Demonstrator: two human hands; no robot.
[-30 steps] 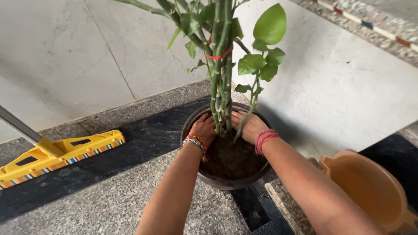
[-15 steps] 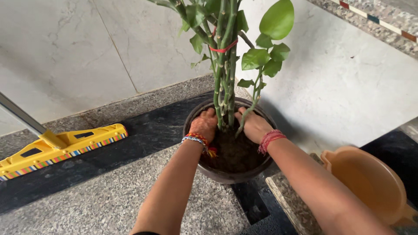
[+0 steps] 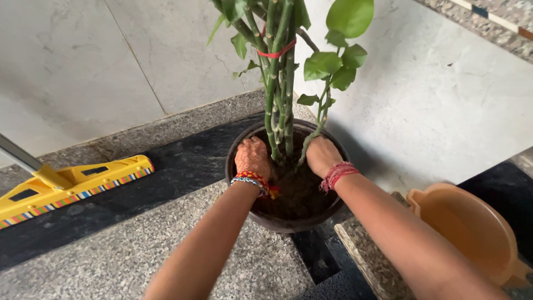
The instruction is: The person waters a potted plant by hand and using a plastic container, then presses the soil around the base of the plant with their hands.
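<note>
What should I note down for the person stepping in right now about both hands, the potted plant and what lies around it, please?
Left hand: palm down on the soil, left of the green stems.
Right hand: pressed on the soil right of the stems.
Both hold nothing.
Dark pot stands on the granite floor by the wall; stems upright, tied with a red band.
Orange bucket at right, yellow floor wiper at left, both untouched.
Soil looks filled; whether it is firm all around cannot be told.
</note>
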